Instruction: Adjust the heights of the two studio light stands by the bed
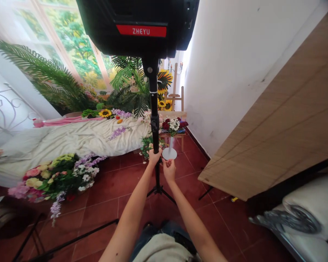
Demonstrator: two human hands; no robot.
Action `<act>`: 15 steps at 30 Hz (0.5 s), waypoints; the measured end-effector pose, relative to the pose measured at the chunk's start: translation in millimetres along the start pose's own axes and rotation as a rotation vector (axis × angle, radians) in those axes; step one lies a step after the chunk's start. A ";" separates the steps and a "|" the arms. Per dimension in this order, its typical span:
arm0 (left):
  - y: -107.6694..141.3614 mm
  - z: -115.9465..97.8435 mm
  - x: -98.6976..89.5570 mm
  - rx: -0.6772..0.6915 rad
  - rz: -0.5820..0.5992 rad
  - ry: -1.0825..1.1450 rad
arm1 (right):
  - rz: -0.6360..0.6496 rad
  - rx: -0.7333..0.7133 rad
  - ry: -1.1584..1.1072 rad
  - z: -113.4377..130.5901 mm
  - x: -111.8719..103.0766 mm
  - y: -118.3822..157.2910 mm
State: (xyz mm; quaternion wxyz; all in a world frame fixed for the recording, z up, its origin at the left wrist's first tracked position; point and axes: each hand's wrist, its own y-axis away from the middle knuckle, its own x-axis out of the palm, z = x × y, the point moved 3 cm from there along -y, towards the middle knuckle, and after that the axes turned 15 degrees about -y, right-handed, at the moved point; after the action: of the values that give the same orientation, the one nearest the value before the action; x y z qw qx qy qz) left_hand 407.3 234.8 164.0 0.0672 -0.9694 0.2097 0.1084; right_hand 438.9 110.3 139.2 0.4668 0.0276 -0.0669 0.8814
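Observation:
A black studio light (104, 22) with a red ZHEYU label fills the top middle of the head view. It sits on a black light stand (154, 109) that rises upright in front of me, its legs spread on the floor. My left hand (154, 157) is wrapped round the stand's pole at mid height. Just right of the pole and slightly lower, my right hand (169, 170) is closed, its fingertips pinched together close against the stand. Whatever lies between those fingertips is too small to make out.
Flower bunches (62, 174) hang along the front of a bed with a cream blanket (98, 138). Behind the pole stands a white round base (169, 154). A wooden panel (262, 127) leans at right. Another black stand's leg (82, 236) crosses the red-tiled floor at lower left.

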 end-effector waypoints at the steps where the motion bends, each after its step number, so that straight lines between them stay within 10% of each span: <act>1: 0.8 -0.5 0.4 0.000 0.000 -0.008 | 0.035 0.020 -0.003 0.4 -1.2 -1.0; 15: 13.0 -3.1 7.6 0.022 -0.088 0.031 | 0.239 -0.114 0.184 -3.3 -22.4 -11.6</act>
State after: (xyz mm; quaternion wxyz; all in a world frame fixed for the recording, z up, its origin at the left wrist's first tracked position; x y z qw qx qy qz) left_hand 409.2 219.4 164.1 0.0792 -0.9784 0.1691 0.0882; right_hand 461.1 98.8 134.6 0.3636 -0.0883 -0.0767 0.9242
